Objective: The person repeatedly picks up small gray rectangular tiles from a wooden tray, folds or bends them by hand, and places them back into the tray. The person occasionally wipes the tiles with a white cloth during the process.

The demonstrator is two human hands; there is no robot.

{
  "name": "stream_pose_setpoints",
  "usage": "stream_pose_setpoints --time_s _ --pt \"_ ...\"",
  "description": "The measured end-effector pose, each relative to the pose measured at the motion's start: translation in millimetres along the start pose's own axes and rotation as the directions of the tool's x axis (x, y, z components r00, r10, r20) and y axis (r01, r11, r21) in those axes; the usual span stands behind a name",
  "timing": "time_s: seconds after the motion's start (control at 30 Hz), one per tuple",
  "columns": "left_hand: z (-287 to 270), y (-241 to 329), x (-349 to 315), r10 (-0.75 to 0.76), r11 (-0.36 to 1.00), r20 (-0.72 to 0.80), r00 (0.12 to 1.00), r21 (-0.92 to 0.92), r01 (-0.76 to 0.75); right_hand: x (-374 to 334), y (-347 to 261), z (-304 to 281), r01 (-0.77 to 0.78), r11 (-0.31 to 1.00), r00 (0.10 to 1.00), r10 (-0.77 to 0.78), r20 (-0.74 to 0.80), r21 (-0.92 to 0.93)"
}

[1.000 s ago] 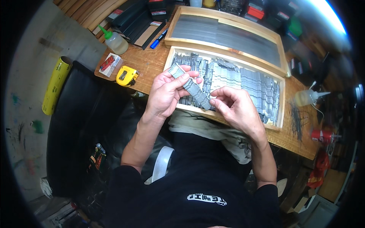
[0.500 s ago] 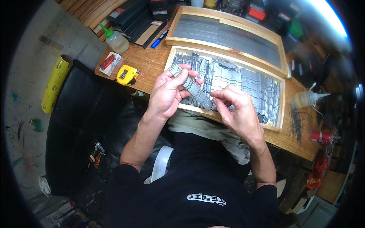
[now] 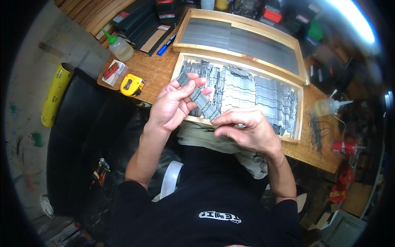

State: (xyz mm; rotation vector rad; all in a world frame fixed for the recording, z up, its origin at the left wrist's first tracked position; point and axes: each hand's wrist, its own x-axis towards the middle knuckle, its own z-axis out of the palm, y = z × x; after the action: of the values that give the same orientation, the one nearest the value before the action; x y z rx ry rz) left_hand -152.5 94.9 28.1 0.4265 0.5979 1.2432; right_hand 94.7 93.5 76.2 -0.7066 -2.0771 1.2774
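Observation:
A bundle of grey notched strips [image 3: 201,102] slants across my left hand [image 3: 168,108], pinned there by the thumb with the fingers behind it. My right hand [image 3: 252,131] has its forefinger and thumb at the bundle's lower end; whether a single strip is pinched between them is too small to make out. Both hands are above the near edge of a shallow wooden tray [image 3: 300,115]. Rows of similar grey strips [image 3: 269,99] fill much of this tray, neatly lined up at the right and more jumbled at the left.
Behind the tray lies a second wooden tray [image 3: 301,61] packed with thin grey strips. At the left are a yellow tape measure [image 3: 131,85], a green-tipped bottle [image 3: 121,49] and a blue marker [image 3: 163,49]. Another bottle [image 3: 325,108] and a red can [image 3: 343,147] are at the right.
My right hand has shifted down and left along the lower end of the bundle. The left hand has tilted the bundle, showing more of its notched face. The whole view has moved slightly.

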Motion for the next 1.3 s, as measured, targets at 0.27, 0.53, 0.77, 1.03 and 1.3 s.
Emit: stream_pose_setpoints --time_s 0.27,0.53,0.77,1.03,1.3 --pt "-8 10 -5 -0.038 0.999 0.084 0.996 0.032 0.036 3 8 9 0.022 0.993 1.000 -0.024 0.018 0.116" --pt "-15 17 -6 0.116 0.982 -0.006 0.993 0.154 -0.114 36 30 -4 -0.470 0.805 0.873 0.363 -0.325 -0.363" --pt "-16 10 -3 0.099 0.981 0.021 0.995 0.166 -0.101 47 44 -1 -0.477 0.779 0.871 0.356 -0.339 -0.408" --pt "-8 9 1 0.110 0.966 0.017 0.994 0.234 -0.110 53 37 12 -0.494 0.719 0.851 0.283 -0.443 -0.489" --pt "1 12 21 0.005 0.902 0.018 1.000 0.431 -0.012 54 25 -5 -0.603 0.797 0.719 0.524 -0.457 -0.035"
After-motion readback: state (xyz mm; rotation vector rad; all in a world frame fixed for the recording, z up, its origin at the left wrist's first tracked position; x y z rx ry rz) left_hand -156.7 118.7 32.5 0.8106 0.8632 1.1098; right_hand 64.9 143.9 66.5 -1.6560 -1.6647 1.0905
